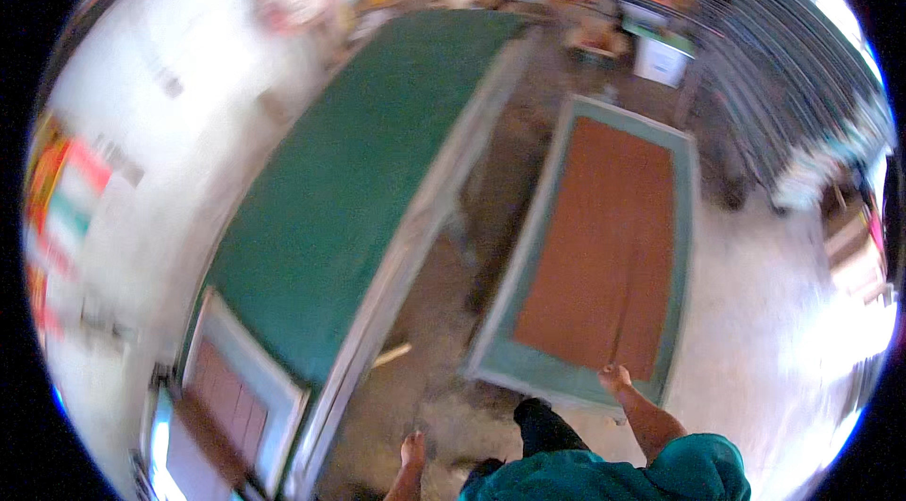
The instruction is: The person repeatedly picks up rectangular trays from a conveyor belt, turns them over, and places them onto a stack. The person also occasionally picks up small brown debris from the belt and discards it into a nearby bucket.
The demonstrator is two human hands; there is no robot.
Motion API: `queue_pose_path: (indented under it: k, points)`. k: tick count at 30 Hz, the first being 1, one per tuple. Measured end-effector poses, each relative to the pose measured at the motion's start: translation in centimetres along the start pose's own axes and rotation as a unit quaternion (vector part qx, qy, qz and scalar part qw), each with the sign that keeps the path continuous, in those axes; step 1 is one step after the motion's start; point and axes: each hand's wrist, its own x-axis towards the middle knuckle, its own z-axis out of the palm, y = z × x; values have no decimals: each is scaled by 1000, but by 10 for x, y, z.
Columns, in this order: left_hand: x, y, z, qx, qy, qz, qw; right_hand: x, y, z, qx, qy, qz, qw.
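one right grip [615,377] over the brown panel [602,237], one left grip [413,451] apart; closure and hold, i can't tell.

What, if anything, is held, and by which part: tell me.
Cannot tell: the right hand is by a thin dark line over the brown panel; the left hand shows nothing clearly held.

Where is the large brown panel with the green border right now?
In the head view, the large brown panel lies right of center, to the right of the long green table, its near edge by the person's right hand.
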Motion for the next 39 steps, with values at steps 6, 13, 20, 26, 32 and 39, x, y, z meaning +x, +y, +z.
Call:
queue_pose_path:
  k: [6,13,20,26,32,39]
  points:
    - [-199,30,-64,-140,159,-341,916,-15,-164,-12,232,-88,43,968]
    - [-392,-108,45,-489,418,-566,516,-98,-316,-27,160,-296,19,942]
    - [-452,-38,65,-611,486,-558,281,-64,-434,-34,73,-311,-67,945]
    - [-411,-39,72,-683,518,-511,68,-35,-614,-30,45,-467,-76,880]
    - [-392,-60,-38,-671,525,-515,90,-46,-789,-4,-4,-525,-143,839]
    - [-376,-124,-174,-651,617,-420,140,-60,-901,14,-100,-484,-284,822]
